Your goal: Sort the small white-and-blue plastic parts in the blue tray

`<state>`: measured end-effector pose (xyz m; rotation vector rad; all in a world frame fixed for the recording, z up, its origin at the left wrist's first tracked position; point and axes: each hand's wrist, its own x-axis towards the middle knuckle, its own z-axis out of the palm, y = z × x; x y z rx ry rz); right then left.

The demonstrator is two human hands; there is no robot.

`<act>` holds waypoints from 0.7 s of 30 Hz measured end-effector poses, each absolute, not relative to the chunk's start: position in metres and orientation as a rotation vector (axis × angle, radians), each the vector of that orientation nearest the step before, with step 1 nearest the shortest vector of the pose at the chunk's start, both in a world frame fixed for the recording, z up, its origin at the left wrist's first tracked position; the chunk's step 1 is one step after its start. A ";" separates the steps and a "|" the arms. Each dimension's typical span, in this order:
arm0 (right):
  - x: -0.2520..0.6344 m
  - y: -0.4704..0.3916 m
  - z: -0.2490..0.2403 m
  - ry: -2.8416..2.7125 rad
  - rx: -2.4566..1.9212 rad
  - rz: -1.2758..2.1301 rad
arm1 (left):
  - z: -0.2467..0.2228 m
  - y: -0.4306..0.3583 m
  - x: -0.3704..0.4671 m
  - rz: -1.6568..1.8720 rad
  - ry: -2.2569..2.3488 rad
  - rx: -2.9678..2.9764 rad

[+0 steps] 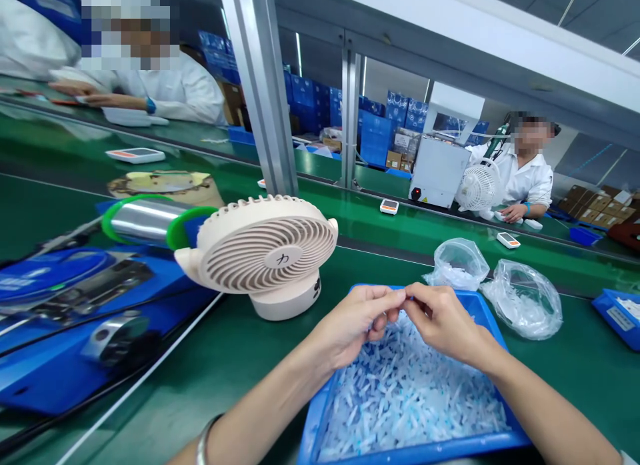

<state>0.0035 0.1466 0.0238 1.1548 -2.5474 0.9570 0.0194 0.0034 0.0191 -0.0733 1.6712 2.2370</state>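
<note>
My left hand [367,318] and my right hand [443,318] meet fingertip to fingertip above the far part of a blue tray [311,428]. Both are closed in a pinch. Whatever sits between the fingertips is too small or too hidden to name. Many small whitish and pale-blue plastic pieces [400,398] fill the tray beneath my hands. A bracelet [203,445] circles my left wrist.
A beige desk fan [270,251] stands left of the tray, beside a solder-like wire spool [145,219] and blue equipment [60,345]. Clear plastic bags [527,301] lie behind right, near another blue bin [620,315]. Two co-workers [530,171] sit across the green bench.
</note>
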 end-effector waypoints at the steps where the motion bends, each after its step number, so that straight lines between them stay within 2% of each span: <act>1: 0.004 0.146 0.024 -2.549 1.160 0.980 | 0.019 0.003 0.020 2.231 1.678 -0.051; 15: 0.003 0.146 0.023 -2.538 0.922 1.448 | 0.021 0.002 0.018 2.287 1.588 -0.042; 21: 0.003 0.146 0.026 -2.512 0.802 1.459 | 0.018 0.001 0.017 2.332 1.570 -0.030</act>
